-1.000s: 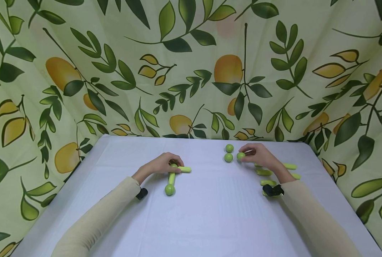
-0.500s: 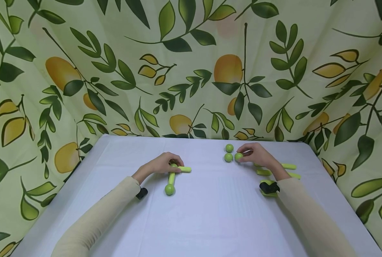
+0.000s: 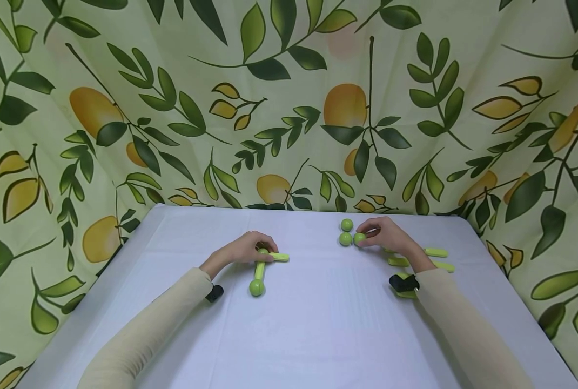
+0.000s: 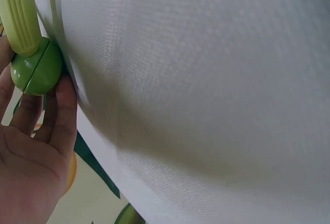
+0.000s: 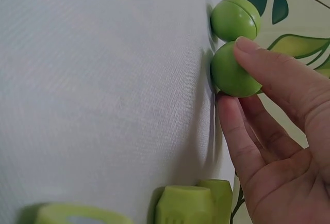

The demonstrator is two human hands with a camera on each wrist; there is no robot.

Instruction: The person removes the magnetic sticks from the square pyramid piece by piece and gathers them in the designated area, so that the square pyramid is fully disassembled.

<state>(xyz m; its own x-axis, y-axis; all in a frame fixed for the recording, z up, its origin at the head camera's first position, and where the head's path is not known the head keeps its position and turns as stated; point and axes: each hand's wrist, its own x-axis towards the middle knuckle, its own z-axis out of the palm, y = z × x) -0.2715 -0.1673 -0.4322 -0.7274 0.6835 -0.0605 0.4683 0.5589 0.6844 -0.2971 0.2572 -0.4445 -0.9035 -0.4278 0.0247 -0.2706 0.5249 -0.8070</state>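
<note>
Green ball [image 5: 229, 74] pinched by the right grip [image 3: 388, 235]. Second ball [image 3: 345, 239] just left of that grip, contact with the held one unclear; third ball [image 3: 347, 225] beyond it. Pale-green bars [image 3: 398, 261] near and below the wrist, on white bench [image 3: 308, 324]. Left grip [image 3: 250, 247] pinches a joint ball [image 4: 44, 72]; one rod [image 3: 260, 270] runs nearward to an end ball [image 3: 256, 287], another rod [image 3: 280, 257] rightward.

Free lane over tabletop [image 3: 313, 308] between sideways rod [image 3: 280, 257] and two balls [image 3: 345, 239].
</note>
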